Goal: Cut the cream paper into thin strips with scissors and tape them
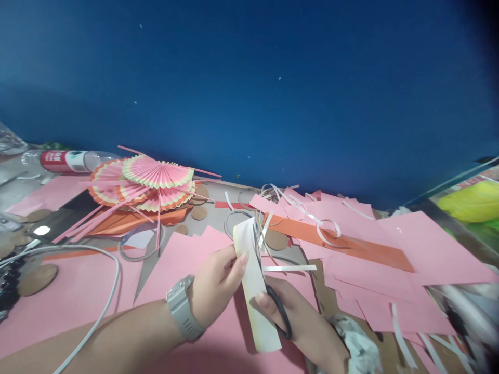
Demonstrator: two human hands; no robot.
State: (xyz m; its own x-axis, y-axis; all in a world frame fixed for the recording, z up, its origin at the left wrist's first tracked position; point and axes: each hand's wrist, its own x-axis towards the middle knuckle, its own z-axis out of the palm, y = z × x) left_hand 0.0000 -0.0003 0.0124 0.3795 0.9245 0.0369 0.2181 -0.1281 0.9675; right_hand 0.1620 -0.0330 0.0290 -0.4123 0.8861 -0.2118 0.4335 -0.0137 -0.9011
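Observation:
My left hand point(216, 283), with a grey watch on the wrist, pinches a folded white and pale-yellow paper strip point(255, 291) near its top edge. My right hand point(300, 322) grips black-handled scissors point(277, 310), whose blades run up along the strip's right side. A thin cut white sliver point(289, 268) sticks out to the right of the blades. Both hands hover over pink paper sheets point(202, 249) on the table.
Pleated pink and yellow paper fans point(154, 179) lie at the back left, beside a plastic bottle point(74, 161). Orange strips point(351, 244), white paper curls, cardboard discs point(37, 278) and a white cable point(105, 306) litter the table. A blue wall stands behind.

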